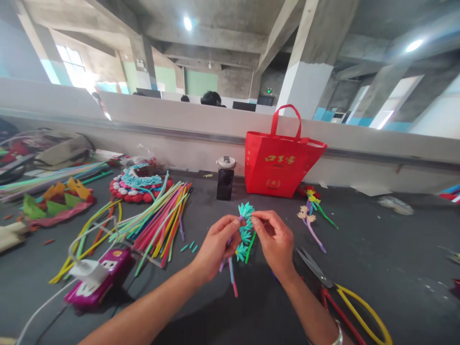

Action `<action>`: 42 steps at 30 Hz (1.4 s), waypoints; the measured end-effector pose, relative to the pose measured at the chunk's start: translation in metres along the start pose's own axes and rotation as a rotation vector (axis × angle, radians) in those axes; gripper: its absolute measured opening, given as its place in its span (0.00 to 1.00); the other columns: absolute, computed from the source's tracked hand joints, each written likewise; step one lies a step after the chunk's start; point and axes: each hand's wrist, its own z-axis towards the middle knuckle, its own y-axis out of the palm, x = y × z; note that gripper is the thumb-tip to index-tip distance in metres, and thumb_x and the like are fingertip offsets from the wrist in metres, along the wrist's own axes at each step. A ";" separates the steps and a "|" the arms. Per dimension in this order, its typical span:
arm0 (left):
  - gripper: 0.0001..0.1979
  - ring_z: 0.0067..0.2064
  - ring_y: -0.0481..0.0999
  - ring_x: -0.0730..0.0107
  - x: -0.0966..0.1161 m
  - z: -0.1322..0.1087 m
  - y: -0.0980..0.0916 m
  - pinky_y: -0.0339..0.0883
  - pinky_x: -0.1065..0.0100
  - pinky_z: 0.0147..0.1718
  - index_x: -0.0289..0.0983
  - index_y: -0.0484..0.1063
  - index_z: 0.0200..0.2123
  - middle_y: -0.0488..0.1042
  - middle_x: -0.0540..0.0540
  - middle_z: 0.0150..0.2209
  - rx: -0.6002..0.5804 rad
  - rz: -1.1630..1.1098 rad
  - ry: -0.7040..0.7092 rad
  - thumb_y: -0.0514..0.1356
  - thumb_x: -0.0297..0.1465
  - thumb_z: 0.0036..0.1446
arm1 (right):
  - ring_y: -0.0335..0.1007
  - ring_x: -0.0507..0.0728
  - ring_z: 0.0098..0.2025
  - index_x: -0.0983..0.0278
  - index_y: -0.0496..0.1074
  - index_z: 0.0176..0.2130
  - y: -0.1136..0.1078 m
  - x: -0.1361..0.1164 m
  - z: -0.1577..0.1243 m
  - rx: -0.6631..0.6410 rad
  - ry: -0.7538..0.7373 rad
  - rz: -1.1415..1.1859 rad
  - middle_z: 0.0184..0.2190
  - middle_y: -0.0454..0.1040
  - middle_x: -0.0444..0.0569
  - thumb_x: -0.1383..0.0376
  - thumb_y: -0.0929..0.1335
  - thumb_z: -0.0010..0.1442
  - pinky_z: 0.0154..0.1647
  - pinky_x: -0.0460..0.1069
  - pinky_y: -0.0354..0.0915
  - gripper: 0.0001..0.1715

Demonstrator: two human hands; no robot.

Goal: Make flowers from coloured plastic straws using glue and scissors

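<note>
Over the dark table, my left hand (220,244) pinches a bunch of turquoise pipe-cleaner flowers (246,209) on fuzzy stems. Several blossoms hang one below another between my hands, and purple, blue and pink stem ends (233,280) poke out beneath. Fingertips of my right hand (275,239) are pressed together at the right side of the top flower; whatever small part they grip is hidden. A green pipe cleaner (250,248) slants down beside the lower blossoms. Open-bladed scissors (316,268) with yellow and red handles lie to the right of my right hand.
A heap of coloured pipe cleaners (168,215) and a purple power strip (100,280) with a white plug lie left. Behind stand a phone (225,184), a white-lidded container (226,163) and a red bag (283,163). Finished-looking flowers (307,214) lie right. A low partition (179,115) borders the table.
</note>
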 end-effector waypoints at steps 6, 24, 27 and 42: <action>0.12 0.16 0.57 0.81 -0.020 0.008 -0.011 0.45 0.75 0.15 0.36 0.70 0.30 0.67 0.53 0.21 -0.024 -0.039 -0.068 0.65 0.39 0.52 | 0.72 0.53 0.35 0.60 0.76 0.38 -0.001 0.017 -0.007 -0.092 -0.004 0.023 0.35 0.75 0.45 0.63 0.68 0.65 0.34 0.46 0.68 0.06; 0.17 0.19 0.48 0.81 -0.038 0.012 -0.031 0.41 0.74 0.18 0.36 0.72 0.26 0.56 0.57 0.17 0.037 0.066 -0.009 0.67 0.45 0.51 | 0.71 0.52 0.32 0.59 0.75 0.38 0.010 0.020 -0.021 -0.170 0.004 -0.029 0.32 0.75 0.43 0.64 0.68 0.64 0.32 0.46 0.67 0.03; 0.17 0.20 0.49 0.80 -0.038 0.012 -0.030 0.43 0.74 0.19 0.36 0.73 0.26 0.56 0.57 0.17 0.050 0.107 0.028 0.67 0.45 0.51 | 0.71 0.52 0.32 0.59 0.74 0.37 0.011 0.022 -0.022 -0.173 0.051 0.022 0.31 0.74 0.43 0.64 0.68 0.64 0.32 0.46 0.67 0.03; 0.18 0.22 0.52 0.79 -0.030 0.002 -0.023 0.46 0.72 0.21 0.34 0.73 0.26 0.57 0.56 0.19 -0.017 0.223 0.095 0.66 0.44 0.53 | 0.61 0.50 0.26 0.61 0.69 0.30 0.004 0.005 -0.019 -0.148 0.039 0.044 0.26 0.66 0.40 0.68 0.66 0.62 0.28 0.45 0.59 0.08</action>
